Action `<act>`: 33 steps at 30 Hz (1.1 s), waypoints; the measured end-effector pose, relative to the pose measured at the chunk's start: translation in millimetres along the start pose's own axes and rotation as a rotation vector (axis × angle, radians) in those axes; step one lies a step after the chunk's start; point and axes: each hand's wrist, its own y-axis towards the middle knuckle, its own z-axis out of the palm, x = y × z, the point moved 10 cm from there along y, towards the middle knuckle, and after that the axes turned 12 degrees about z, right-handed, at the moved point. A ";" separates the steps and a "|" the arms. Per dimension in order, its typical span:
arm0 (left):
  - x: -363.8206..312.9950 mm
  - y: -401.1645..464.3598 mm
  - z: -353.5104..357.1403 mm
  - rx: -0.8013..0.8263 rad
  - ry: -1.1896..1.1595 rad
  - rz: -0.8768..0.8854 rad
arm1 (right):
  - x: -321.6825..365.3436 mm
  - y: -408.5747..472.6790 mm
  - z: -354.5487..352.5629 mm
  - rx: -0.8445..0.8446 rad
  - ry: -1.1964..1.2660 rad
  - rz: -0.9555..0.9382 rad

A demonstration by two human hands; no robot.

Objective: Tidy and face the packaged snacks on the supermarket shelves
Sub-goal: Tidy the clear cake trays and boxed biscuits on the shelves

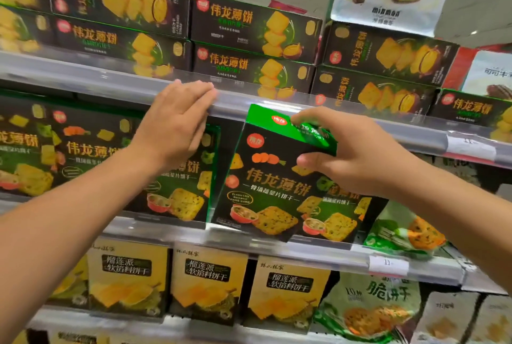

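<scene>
Landmark: the tilted box (266, 183) of vegetable crackers on the middle shelf (277, 242); every place below is told from it.
Right hand: my right hand (357, 155) pinches the box's upper right corner, fingers over the green top flap, thumb under it on the front face. The grip is narrow and full of box.
Left hand: my left hand (177, 122) is up and to the left of the box, fingers straight and together, tips against the upper shelf rail (238, 104). It holds nothing.
Box attitude: the long axis runs up and down but leans, top toward the upper right, the front face turned a little left. Its bottom edge sits at the shelf lip.
Neighbours: a matching left box (177, 174) stands just to the left, facing out; another matching right box (340, 213) stands to the right, partly behind the tilted one.
Key relation: the box hangs down and to the left from my right grip, so I judge that hand must swing the top back upright and push it in between the neighbours.
Nearer hand: the right; the left is free to steady the left box.
Risk: the bottom edge may slip off the lip.
</scene>
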 end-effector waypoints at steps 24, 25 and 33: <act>2.7 -9.8 4.8 -0.250 0.104 0.021 | 4.8 45.9 94.2 0.058 -0.266 -0.025; 2.7 -10.0 5.3 -0.251 0.104 0.017 | 0.6 50.0 96.5 0.069 -0.271 -0.011; 4.7 -10.1 4.8 -0.233 0.116 0.019 | -17.0 87.5 113.7 0.189 -0.327 0.095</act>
